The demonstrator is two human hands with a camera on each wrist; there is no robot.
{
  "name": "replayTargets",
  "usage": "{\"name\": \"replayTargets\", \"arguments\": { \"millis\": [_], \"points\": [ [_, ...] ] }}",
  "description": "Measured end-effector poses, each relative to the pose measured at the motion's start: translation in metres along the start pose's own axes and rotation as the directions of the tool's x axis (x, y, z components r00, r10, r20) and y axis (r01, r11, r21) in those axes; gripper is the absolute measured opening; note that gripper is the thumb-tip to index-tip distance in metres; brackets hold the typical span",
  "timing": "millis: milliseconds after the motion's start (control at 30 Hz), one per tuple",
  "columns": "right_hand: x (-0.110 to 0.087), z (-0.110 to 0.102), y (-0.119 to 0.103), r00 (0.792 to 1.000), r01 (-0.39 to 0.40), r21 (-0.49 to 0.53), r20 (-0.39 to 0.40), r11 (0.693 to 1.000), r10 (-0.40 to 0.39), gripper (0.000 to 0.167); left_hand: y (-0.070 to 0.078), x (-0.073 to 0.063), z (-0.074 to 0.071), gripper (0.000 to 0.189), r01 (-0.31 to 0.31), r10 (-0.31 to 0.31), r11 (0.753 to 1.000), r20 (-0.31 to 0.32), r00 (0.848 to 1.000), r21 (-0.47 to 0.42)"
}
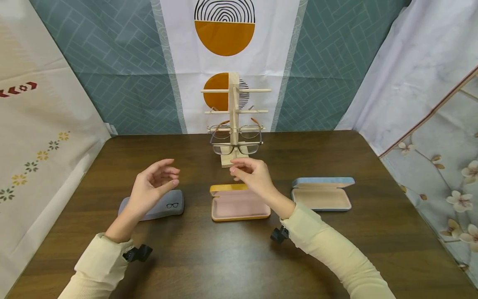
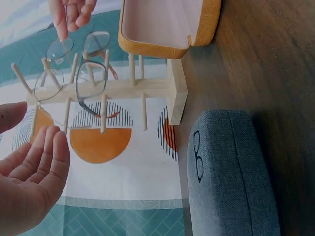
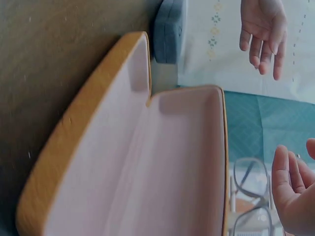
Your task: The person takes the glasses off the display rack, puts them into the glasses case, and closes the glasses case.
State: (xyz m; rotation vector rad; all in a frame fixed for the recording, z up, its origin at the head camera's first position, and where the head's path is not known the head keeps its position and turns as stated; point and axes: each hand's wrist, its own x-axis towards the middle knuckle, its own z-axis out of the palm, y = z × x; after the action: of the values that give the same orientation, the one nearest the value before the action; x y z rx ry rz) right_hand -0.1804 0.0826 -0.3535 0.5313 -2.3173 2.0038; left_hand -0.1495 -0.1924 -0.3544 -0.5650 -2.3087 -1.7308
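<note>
My left hand [image 1: 154, 182] hovers over a closed blue-grey glasses case [image 1: 173, 203] printed with a small spectacles outline; its fingers curve loosely around nothing. Above the back edge of an open yellow glasses case [image 1: 240, 207] with pink lining is my right hand [image 1: 254, 176], also holding nothing, its fingers bent and relaxed. Just beyond it, a wooden display stand [image 1: 233, 99] bears dark-framed glasses [image 1: 220, 149] with orange temple tips on a low rung. Thin metal-framed glasses [image 1: 249, 132] rest on the rung above. In the right wrist view, the yellow case's lined inside [image 3: 177, 157] fills the middle.
On the right of the brown table [image 1: 231, 265] lies an open light-blue glasses case [image 1: 321, 199] with a beige lining. A patterned cloth [image 1: 130, 74] hangs behind the stand, and pale curtains [image 1: 429, 137] flank the table.
</note>
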Motion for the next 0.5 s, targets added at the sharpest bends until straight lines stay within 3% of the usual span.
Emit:
{"name": "replayTargets", "arguments": {
  "millis": [500],
  "points": [
    [0.012,-0.029,-0.004,0.996,0.000,0.010,-0.092,1.000,0.001,0.021,0.003,0.022,0.003,0.059,0.018,-0.018,1.000,0.015,1.000,-0.002]
  ]
}}
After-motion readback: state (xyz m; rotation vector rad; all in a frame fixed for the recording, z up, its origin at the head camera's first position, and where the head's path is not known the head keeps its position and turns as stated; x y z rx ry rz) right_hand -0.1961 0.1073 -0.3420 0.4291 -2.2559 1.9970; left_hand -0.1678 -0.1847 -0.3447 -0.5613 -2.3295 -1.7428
